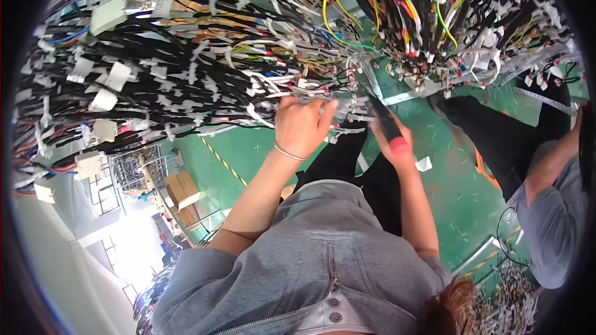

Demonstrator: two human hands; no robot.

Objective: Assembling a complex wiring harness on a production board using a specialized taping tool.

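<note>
My left hand (pixel 302 125), with a bracelet on the wrist, reaches up to the near edge of a thick wire bundle (pixel 230 84). Its fingers are bent and closed on thin wires (pixel 323 100) with white sleeves and small red-marked ends. Just to the right, my right hand (pixel 397 146) grips a long black tool with a red end (pixel 388 125). The tool points up toward the wire ends, apart from my left hand. Its exact kind is not clear, as blur and the hand cover part of it.
More hanging wires (pixel 428 18) with white sleeves fill the upper right. A co-worker (pixel 546 211) in grey stands at the right, one arm raised. White scraps dot the green floor (pixel 459 198). Cardboard boxes (pixel 182 189) and a yellow-black floor line (pixel 222 160) lie to the left.
</note>
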